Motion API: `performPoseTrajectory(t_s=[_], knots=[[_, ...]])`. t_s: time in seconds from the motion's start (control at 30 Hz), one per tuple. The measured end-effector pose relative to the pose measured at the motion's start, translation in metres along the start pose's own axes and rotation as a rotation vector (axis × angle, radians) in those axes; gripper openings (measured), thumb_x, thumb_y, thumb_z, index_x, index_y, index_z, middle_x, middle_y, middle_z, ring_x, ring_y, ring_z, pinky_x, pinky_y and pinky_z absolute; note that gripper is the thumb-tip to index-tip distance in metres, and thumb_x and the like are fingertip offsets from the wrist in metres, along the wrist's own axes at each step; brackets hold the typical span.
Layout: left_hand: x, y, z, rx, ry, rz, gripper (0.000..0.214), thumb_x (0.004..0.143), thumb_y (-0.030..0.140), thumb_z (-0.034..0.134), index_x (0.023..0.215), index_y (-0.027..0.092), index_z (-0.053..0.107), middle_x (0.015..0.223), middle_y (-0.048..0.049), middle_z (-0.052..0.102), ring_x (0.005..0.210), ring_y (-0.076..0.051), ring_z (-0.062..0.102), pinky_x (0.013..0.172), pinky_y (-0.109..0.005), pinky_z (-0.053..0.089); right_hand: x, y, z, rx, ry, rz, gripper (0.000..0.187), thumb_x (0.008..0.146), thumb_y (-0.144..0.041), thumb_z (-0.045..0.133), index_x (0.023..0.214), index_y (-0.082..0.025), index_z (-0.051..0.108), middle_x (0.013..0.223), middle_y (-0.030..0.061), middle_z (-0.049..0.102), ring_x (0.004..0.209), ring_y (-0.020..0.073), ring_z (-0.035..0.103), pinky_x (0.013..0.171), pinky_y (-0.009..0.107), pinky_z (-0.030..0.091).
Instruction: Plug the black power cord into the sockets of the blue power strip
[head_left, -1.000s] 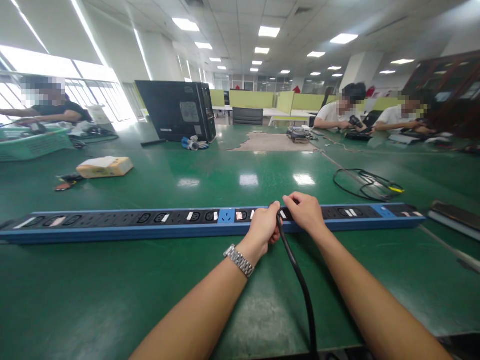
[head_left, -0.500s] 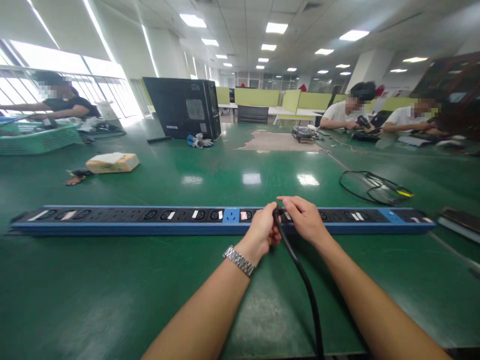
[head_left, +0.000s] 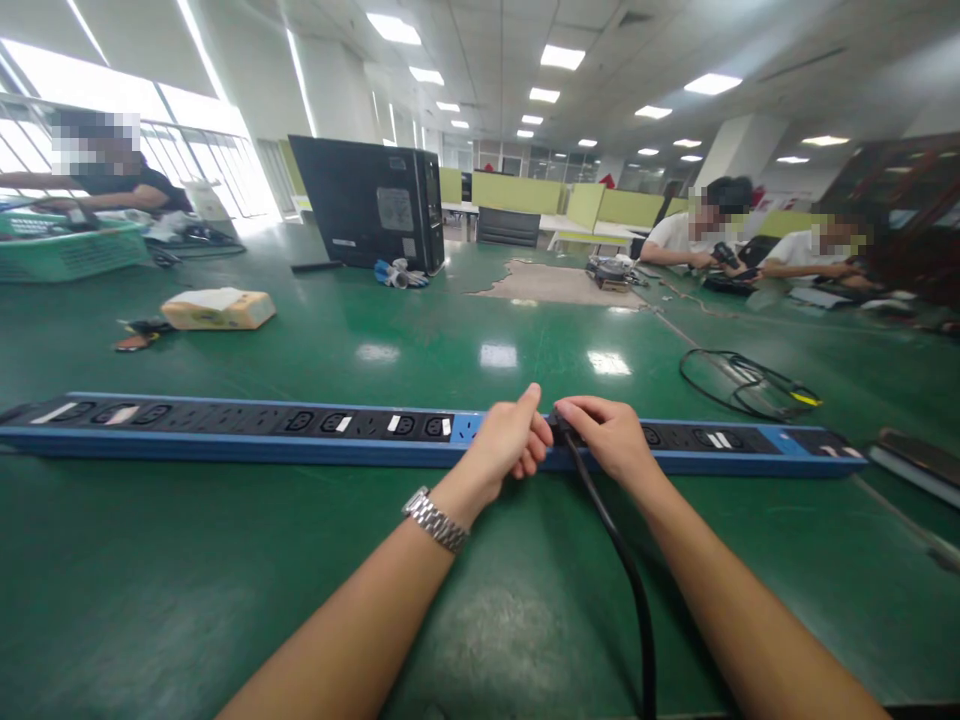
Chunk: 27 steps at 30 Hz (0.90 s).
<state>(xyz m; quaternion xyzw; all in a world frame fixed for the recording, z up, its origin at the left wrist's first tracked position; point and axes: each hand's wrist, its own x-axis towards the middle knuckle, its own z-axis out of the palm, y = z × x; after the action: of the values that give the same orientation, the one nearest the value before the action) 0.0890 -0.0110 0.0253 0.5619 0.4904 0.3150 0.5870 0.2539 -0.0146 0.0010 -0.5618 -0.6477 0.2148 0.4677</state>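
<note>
left hand [head_left: 510,440] curled, right hand [head_left: 611,440] pinching black cable [head_left: 622,560] on glossy green office table [head_left: 225,560].

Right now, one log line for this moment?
left hand: curled on strip | right hand: pinches cable end at strip | cable: runs toward camera

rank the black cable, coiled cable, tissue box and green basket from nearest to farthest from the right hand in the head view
1. black cable: plug end pinched in the right hand
2. coiled cable: off to the right
3. tissue box: far left, farther back
4. green basket: left edge, beyond the box
</note>
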Motion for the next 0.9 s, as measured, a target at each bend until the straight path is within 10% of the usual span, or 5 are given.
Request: performPoseTrajectory(t_s=[0.2, 0.4, 0.9], knots=[[0.005, -0.019, -0.025, 0.782, 0.482, 0.549, 0.027, 0.089, 0.038, 0.046, 0.083, 0.021, 0.067, 0.086, -0.0037, 0.069, 0.085, -0.019, 0.060, 0.076, -0.032, 0.042, 0.001, 0.000, -0.006, -0.057, 0.030, 0.057, 0.029, 0.076, -0.040, 0.059, 0.083, -0.017, 0.075, 0.081, 0.0043, 0.074, 0.075, 0.0189, 0.065, 0.071, 0.029, 0.047], [0.005, -0.034, -0.013, 1.153, 0.425, 0.651, 0.030, 0.092, 0.036, 0.042, 0.106, 0.026, 0.067, 0.098, -0.0047, 0.069, 0.094, -0.022, 0.060, 0.084, -0.040, 0.037, 0.002, -0.001, -0.012, -0.003, 0.009, 0.101, 0.031, 0.074, -0.041, 0.060, 0.083, -0.016, 0.075, 0.080, 0.0054, 0.074, 0.073, 0.0188, 0.065, 0.070, 0.029, 0.048], [-0.011, -0.033, -0.008, 0.945, 0.115, 0.895, 0.055, 0.085, 0.031, 0.055, 0.139, 0.025, 0.041, 0.141, -0.0013, 0.050, 0.123, -0.019, 0.047, 0.103, -0.036, 0.036, -0.002, 0.000, -0.017, 0.035, -0.027, 0.039, 0.035, 0.077, -0.042, 0.058, 0.092, -0.015, 0.074, 0.089, 0.0071, 0.074, 0.082, 0.0198, 0.066, 0.079, 0.033, 0.051]])
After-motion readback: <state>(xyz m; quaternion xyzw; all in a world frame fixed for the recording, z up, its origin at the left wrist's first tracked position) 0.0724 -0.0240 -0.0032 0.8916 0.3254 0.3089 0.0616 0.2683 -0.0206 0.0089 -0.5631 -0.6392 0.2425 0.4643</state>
